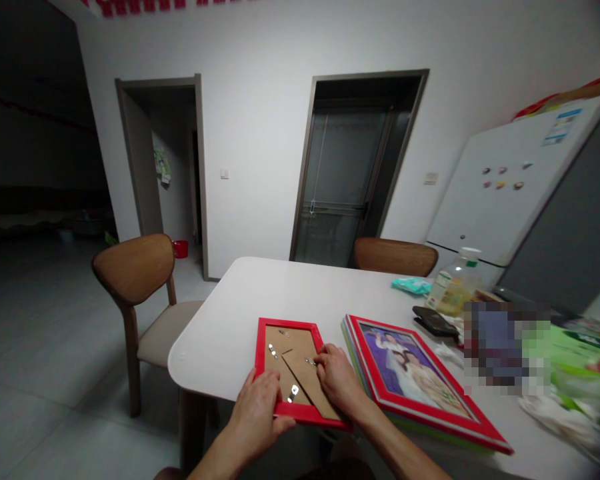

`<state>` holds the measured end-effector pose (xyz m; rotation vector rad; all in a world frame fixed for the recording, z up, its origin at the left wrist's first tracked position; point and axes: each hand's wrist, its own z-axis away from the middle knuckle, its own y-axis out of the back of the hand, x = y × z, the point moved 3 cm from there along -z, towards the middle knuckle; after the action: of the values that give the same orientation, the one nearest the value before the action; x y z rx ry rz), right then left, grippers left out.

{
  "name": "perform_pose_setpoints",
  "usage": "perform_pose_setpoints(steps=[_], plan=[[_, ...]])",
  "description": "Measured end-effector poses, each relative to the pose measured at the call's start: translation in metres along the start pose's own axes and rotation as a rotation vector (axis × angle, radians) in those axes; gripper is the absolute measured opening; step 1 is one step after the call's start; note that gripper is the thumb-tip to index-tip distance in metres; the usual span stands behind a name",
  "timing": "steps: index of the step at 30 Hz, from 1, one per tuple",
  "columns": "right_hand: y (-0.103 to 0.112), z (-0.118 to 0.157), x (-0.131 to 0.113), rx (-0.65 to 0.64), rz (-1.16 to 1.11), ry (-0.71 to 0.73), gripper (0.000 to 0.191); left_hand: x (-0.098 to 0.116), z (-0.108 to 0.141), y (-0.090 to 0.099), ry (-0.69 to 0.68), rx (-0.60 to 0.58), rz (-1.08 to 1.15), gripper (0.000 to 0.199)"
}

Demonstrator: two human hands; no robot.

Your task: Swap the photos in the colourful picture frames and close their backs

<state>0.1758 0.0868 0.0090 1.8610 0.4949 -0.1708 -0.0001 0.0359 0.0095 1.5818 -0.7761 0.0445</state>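
Observation:
A red picture frame lies face down at the table's near edge, its brown backing board facing up. Small metal clips sit around the board, one of them a silver clip near the bottom. My left hand grips the frame's lower left corner, thumb along the bottom edge. With fingers pinched together, my right hand works at a metal clip on the right side; the fingertips partly hide it. The board's stand flap lies flat under that hand.
Right of my hands, a stack of frames has a red-framed photo on top. Beyond are a black wallet-like item, a clear bottle of yellowish liquid and a teal packet. Wooden chairs, one a left-side chair, flank the white table.

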Motion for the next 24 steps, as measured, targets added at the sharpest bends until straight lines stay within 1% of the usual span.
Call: perform_pose_setpoints(steps=[3,4,6,8,11,15,18,21,24], plan=[[0.004,0.012,-0.014,0.023,-0.035,0.102,0.028,-0.004,0.000,-0.002,-0.021,0.004,0.011,0.046],[0.004,0.016,-0.021,0.000,-0.060,0.161,0.028,-0.006,0.000,-0.002,-0.023,0.007,0.018,0.046],[0.005,0.026,-0.037,-0.098,-0.107,0.297,0.027,-0.008,0.000,-0.001,-0.024,0.016,0.036,0.052],[0.007,0.034,-0.051,-0.187,-0.130,0.403,0.025,-0.009,0.000,0.001,-0.028,0.023,0.053,0.056],[0.014,0.038,-0.061,-0.215,-0.134,0.461,0.024,-0.009,0.001,0.003,-0.037,0.031,0.064,0.058],[0.018,0.041,-0.060,-0.225,-0.150,0.476,0.024,-0.008,0.001,0.006,-0.047,0.045,0.071,0.054],[0.012,0.035,-0.054,-0.229,-0.171,0.401,0.024,-0.008,0.000,0.006,-0.019,0.029,0.072,0.055],[-0.001,0.014,-0.052,-0.190,-0.219,0.294,0.028,-0.008,-0.001,0.006,0.002,0.017,0.059,0.050],[-0.018,-0.013,-0.057,-0.155,-0.174,0.238,0.028,-0.007,-0.001,0.007,-0.004,0.019,0.052,0.049]])
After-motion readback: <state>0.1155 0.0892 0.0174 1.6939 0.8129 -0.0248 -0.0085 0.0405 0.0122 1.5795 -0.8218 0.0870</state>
